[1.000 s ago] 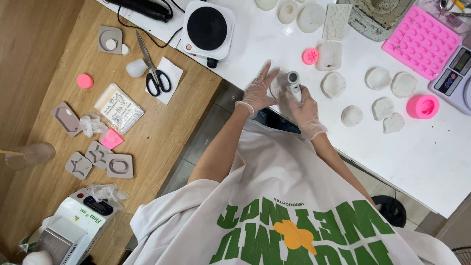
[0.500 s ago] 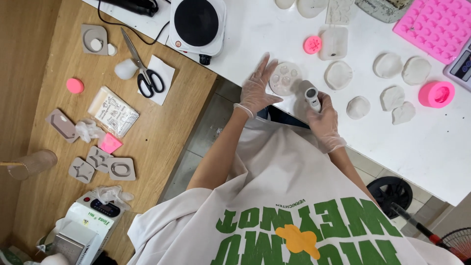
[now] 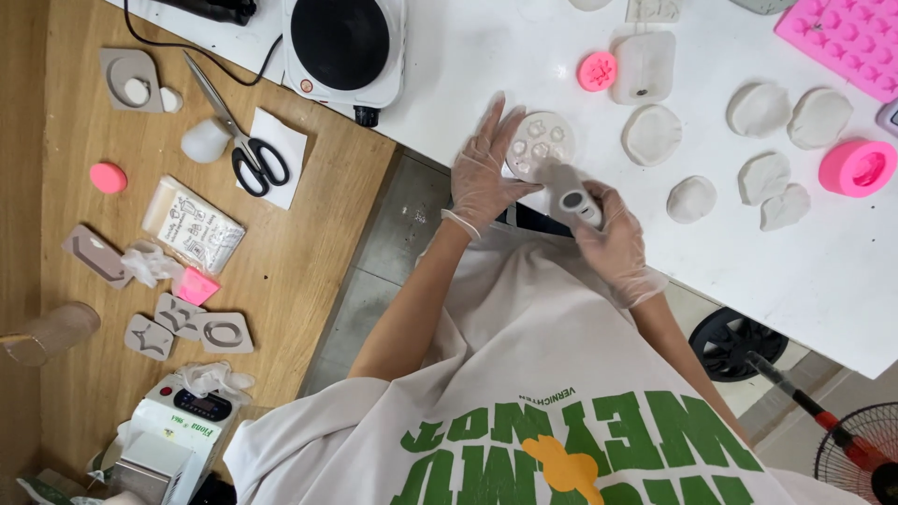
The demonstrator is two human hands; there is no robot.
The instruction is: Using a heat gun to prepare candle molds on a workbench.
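Gloved hands (image 3: 547, 201) — round mould (image 3: 540, 145); tool (image 3: 571, 196)

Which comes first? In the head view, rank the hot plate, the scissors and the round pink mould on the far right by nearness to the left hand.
1. Hot plate: nearest to the left hand, up and to the left of it at the white table's corner.
2. Scissors: farther left, on the wooden table.
3. Round pink mould: farthest, across the white table at the picture's right edge.
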